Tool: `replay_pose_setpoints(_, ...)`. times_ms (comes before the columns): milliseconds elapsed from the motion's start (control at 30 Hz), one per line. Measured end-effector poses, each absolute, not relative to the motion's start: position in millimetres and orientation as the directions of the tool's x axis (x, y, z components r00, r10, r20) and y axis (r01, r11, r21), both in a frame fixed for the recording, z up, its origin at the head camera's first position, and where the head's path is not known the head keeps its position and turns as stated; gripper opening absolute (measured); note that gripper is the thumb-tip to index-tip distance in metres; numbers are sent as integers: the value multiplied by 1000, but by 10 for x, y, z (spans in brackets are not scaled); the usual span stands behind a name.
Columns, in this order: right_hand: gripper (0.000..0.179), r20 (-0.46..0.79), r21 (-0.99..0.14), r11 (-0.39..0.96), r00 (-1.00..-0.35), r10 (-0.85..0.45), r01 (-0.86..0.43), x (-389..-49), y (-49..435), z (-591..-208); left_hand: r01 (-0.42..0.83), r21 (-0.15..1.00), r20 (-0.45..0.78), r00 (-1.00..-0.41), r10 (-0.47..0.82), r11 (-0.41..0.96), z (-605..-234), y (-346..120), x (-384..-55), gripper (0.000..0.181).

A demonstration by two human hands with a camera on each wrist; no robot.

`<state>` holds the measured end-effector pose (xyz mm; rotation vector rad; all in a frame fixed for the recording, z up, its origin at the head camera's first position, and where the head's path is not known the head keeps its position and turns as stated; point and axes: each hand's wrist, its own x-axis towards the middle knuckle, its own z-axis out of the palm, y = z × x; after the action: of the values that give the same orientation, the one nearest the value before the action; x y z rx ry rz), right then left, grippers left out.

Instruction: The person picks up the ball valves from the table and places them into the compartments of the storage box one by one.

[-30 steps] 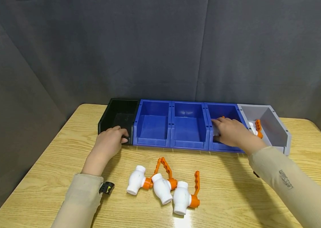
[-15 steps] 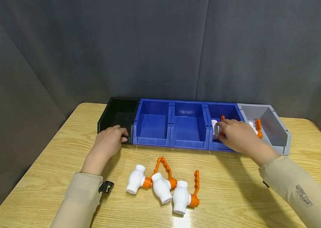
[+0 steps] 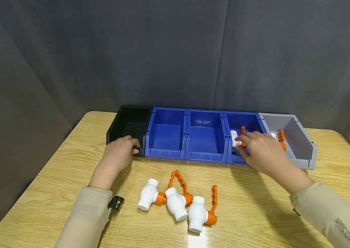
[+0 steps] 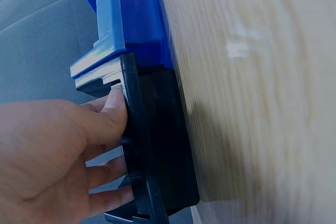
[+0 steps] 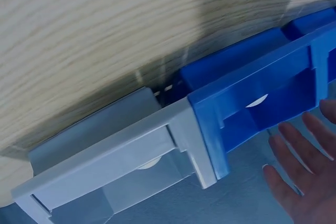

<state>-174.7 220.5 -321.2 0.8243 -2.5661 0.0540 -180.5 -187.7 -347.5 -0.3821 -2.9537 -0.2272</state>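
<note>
My left hand (image 3: 119,153) grips the front lip of the black bin (image 4: 140,145); the thumb lies at the lip's outside and the fingers reach behind it. At the front of the right-hand blue bin (image 3: 247,119), my right hand (image 3: 263,151) hovers with fingers apart. A white ball valve (image 3: 234,137) with an orange lever lies in that bin, right at my fingertips in the head view and partly hidden by the hand. The right wrist view shows the fingers (image 5: 299,153) spread over the bin's opening, holding nothing.
Three white ball valves with orange levers, the left valve (image 3: 148,195), middle valve (image 3: 176,205) and right valve (image 3: 197,215), lie on the wooden table (image 3: 249,213). A grey bin (image 3: 305,137) at the row's right end holds another valve (image 3: 281,137). A dark curtain (image 3: 175,51) hangs behind.
My right hand has drawn back and to the right from the blue bin, its fingers coming off the ball valve, which now shows more. The left hand stays on the black bin.
</note>
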Motion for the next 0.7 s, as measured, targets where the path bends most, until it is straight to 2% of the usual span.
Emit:
replay_pose_setpoints(433,20,521,74,778,-641,-564,-624,-1505,2089,-3185,257,129,154,-959,237,958,-3467,-1874,-1809,14)
replay_pose_setpoints(700,21,517,88,737,-602,-609,-670,-1373,1984,-3216,251,130,152,-961,231,959,-3460,-1870,-1802,14)
